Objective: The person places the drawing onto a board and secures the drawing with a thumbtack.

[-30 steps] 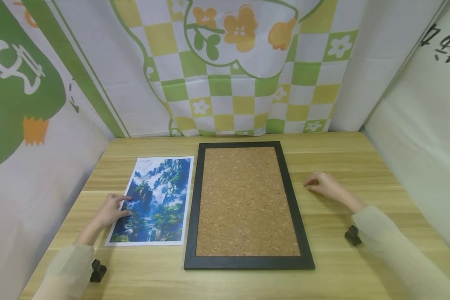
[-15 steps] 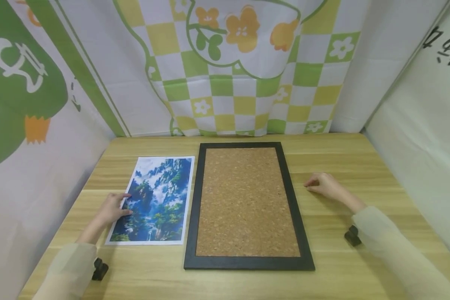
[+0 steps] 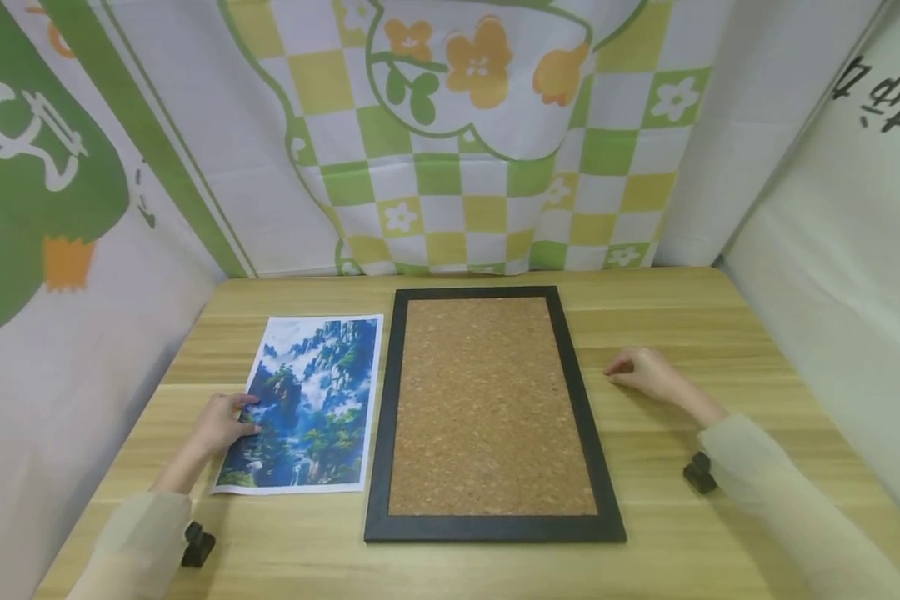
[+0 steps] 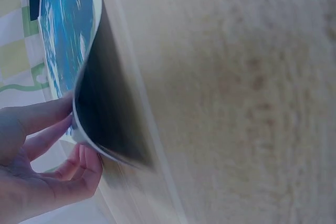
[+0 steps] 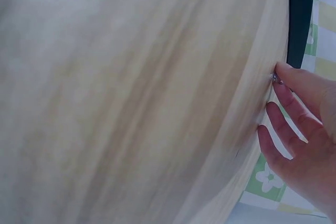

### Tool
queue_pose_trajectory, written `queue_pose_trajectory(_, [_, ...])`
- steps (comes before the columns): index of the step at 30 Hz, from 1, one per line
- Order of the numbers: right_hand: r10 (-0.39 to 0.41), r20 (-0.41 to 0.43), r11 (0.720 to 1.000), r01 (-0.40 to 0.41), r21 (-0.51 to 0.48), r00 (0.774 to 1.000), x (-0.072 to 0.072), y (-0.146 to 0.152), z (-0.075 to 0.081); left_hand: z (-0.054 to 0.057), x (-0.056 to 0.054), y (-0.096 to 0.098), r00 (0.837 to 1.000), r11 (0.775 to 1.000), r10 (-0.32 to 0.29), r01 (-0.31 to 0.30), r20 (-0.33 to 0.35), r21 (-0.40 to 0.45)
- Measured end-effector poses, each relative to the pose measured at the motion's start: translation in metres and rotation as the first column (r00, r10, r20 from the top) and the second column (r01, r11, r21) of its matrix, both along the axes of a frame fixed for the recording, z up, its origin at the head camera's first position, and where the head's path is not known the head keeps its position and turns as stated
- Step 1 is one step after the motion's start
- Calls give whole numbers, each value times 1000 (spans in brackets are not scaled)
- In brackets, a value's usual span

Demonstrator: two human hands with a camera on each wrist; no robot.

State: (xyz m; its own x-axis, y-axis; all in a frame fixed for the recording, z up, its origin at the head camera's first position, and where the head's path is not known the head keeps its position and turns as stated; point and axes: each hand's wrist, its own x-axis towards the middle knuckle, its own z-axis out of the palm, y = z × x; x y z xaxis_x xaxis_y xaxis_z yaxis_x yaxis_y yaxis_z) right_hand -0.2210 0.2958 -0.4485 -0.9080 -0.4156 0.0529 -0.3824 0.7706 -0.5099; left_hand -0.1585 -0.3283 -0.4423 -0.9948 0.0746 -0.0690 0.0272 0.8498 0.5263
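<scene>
My left hand [image 3: 217,423] pinches the left edge of a printed mountain landscape picture [image 3: 315,392] with a white border. In the left wrist view that edge bows up between thumb and fingers, showing the dark, shaded underside [image 4: 105,114] above the table. To the picture's right lies a cork board [image 3: 495,408] in a black frame. Beyond the board's right side, my right hand [image 3: 648,373] stays low over the table. Its thumb and index finger hold a small shiny pin [image 5: 274,78], mostly hidden by the fingertips, while the other fingers spread loosely.
Everything lies on a wood-grain table [image 3: 495,571]. A checkered, flowered cloth [image 3: 457,183] hangs along the back edge, and pale printed cloths flank both sides. Small black devices sit at the left wrist [image 3: 197,546] and right wrist [image 3: 700,473].
The picture's left edge, flat before, now rises slightly with my left hand. The right hand holds its place; the whole head view has shifted a little.
</scene>
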Motion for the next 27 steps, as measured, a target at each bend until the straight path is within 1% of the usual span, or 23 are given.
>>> queue_pose_trajectory(4, [4, 9, 1000, -4, -2, 1000, -1, 0, -1, 0, 0, -2, 998, 999, 24, -27, 51, 43])
queue_pose_trajectory(7, [5, 12, 1000, -5, -2, 1000, -1, 1, -1, 1, 1, -2, 993, 996, 47, -54, 105, 69])
queue_pose_trajectory(9, [7, 16, 1000, -7, -8, 1000, -1, 1, -1, 0, 1, -2, 991, 995, 57, -66, 122, 78])
queue_pose_trajectory(11, [9, 19, 1000, -8, -16, 1000, -1, 1, -1, 0, 1, -5, 989, 994, 51, -65, 139, 92])
queue_pose_trajectory(14, [7, 25, 1000, -6, -28, 1000, -2, 2, 0, -5, 0, -13, 985, 992, 46, -65, 168, 109])
queue_pose_trajectory(17, [3, 37, 999, -2, -32, 999, -3, 2, 1, -8, 2, -22, 974, 984, 54, -89, 222, 152])
queue_pose_trajectory(19, [-1, 46, 999, 3, -33, 999, -3, 2, 1, -10, 4, -28, 965, 971, 56, -113, 258, 211])
queue_pose_trajectory(21, [-4, 51, 1000, 6, -31, 999, -2, 2, 2, -11, 7, -32, 959, 954, 51, -129, 279, 270])
queue_pose_trajectory(23, [-4, 53, 1000, 6, -29, 999, -2, 2, 2, -12, 9, -36, 958, 937, 43, -138, 285, 321])
queue_pose_trajectory(25, [-1, 51, 1000, 3, -27, 999, -1, 2, 3, -13, 11, -40, 957, 923, 24, -132, 288, 362])
queue_pose_trajectory(27, [3, 50, 1000, -2, -27, 999, -1, 2, 4, -15, 12, -43, 956, 900, 9, -135, 292, 414])
